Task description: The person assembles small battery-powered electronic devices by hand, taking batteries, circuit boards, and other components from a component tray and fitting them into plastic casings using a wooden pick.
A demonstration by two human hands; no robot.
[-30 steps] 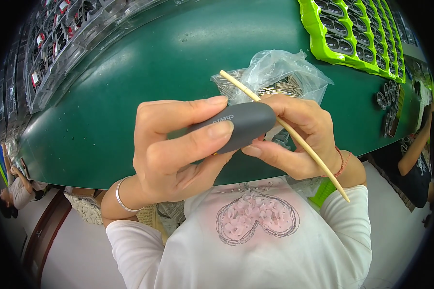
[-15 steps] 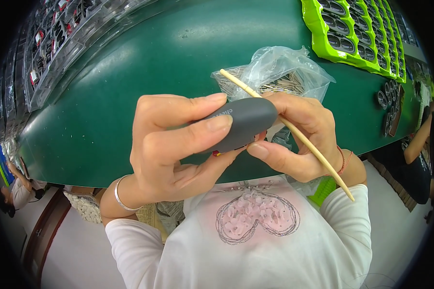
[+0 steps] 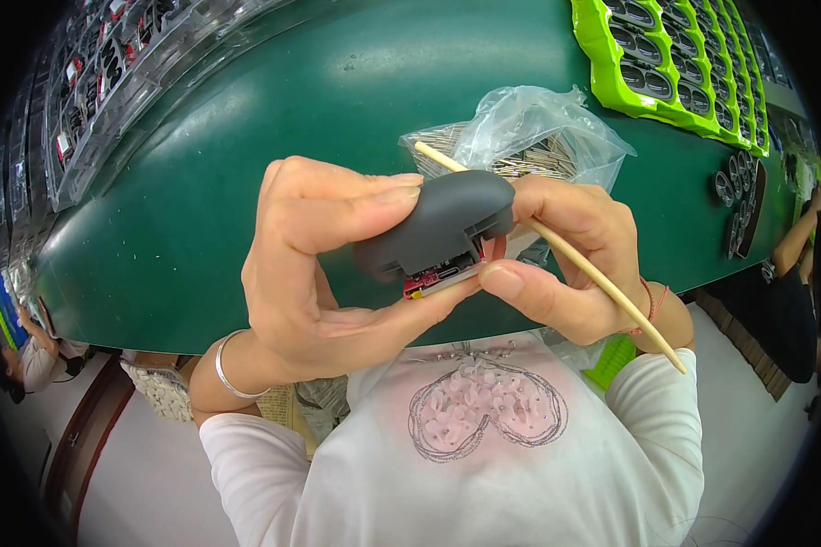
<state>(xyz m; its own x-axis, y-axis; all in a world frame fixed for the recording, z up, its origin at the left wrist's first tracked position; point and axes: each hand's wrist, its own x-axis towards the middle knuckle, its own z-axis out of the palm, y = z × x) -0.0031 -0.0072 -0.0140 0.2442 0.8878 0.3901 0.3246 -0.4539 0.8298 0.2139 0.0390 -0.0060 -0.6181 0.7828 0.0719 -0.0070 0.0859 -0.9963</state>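
Note:
A dark grey, rounded plastic housing (image 3: 452, 211) is held up over the table's near edge, tilted so that its open underside shows. Inside sits a red circuit board (image 3: 440, 275) with a small yellow part at one corner. My left hand (image 3: 306, 242) is closed on the housing, thumb below and fingers on top. My right hand (image 3: 579, 260) grips the housing's right end between thumb and forefinger. A slim wooden stick (image 3: 602, 287) also lies in the right hand, slanting behind the housing; its middle is hidden.
Behind my hands, a clear plastic bag (image 3: 520, 123) of thin metal pins lies on the green table (image 3: 337, 100). A bright green tray (image 3: 611, 87) of dark oval parts stands far right, with loose dark parts (image 3: 739, 196) nearby. Clear trays (image 3: 91, 137) line the left. Other people sit at both sides.
The housing has rolled so that its open underside and red board show more. My left fingers have shifted on its top, and the stick's lower end has moved slightly right.

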